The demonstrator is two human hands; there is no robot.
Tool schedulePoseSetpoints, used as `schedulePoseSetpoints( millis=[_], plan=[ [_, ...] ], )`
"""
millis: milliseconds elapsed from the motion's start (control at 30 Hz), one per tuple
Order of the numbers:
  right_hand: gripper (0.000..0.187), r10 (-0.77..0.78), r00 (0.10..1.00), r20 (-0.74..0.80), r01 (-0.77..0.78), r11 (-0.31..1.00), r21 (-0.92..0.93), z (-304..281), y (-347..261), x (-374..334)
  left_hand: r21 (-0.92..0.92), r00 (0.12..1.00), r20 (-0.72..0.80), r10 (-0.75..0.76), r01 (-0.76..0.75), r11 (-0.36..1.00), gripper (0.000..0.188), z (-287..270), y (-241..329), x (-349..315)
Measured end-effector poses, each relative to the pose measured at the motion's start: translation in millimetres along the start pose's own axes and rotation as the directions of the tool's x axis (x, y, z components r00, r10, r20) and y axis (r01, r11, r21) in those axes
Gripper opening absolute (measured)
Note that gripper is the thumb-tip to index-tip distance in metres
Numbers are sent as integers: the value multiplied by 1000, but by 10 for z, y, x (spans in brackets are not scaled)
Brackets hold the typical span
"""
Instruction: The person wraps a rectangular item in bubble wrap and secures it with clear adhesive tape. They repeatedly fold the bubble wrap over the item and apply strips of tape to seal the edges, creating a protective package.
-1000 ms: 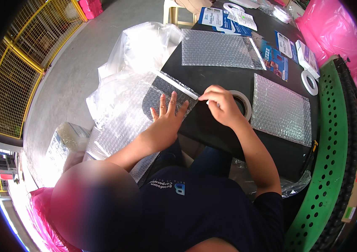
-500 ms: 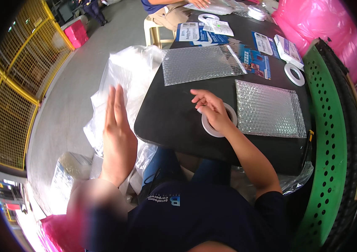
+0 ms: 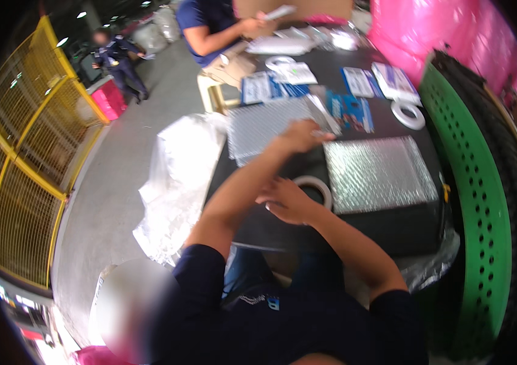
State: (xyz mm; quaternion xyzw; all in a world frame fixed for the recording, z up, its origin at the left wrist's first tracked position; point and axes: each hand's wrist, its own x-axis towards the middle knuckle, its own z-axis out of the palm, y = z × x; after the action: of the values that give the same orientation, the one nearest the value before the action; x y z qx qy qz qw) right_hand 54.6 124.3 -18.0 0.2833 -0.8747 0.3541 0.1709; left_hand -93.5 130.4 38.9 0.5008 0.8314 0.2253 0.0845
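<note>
Two bubble wrap pouches lie on the black table (image 3: 249,231). My left hand (image 3: 302,135) reaches across onto the right end of the farther bubble wrap pouch (image 3: 258,125), by its white strip. Motion blur hides whether its fingers grip the pouch. Beneath my left forearm, my right hand (image 3: 289,199) is open and palm down, fingers pointing left, with nothing seen in it. Just beside it, partly covered, lies a white tape roll (image 3: 325,190). The nearer bubble wrap pouch (image 3: 383,173), silvery and flat, rests to the right of both hands.
Blue-and-white printed packs (image 3: 270,88) and a second tape roll (image 3: 407,114) lie farther back. A co-worker (image 3: 210,36) sits at the far end, holding something white. Clear plastic sheeting (image 3: 176,176) hangs at the left; a green perforated panel (image 3: 471,201) borders the right.
My left hand has swung from the table's left side onto the farther pouch. My right hand has shifted slightly left and nearer, off the tape roll. The view has tilted up.
</note>
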Motion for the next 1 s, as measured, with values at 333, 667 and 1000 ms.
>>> schedulePoseSetpoints(
  millis=[333,667,1000],
  plan=[
    [32,167,961,219,-148,984,-104,-39,7,-127,204,985,-59,162,-147,968,77,423,900,46],
    [20,41,997,-68,-33,994,106,106,208,-159,-335,721,-679,-136,-140,932,22,-1293,563,-1722],
    [38,373,925,-66,-240,713,659,-213,70,-15,-262,698,-456,-552,488,833,14,-618,-594,-3804]
  ],
)
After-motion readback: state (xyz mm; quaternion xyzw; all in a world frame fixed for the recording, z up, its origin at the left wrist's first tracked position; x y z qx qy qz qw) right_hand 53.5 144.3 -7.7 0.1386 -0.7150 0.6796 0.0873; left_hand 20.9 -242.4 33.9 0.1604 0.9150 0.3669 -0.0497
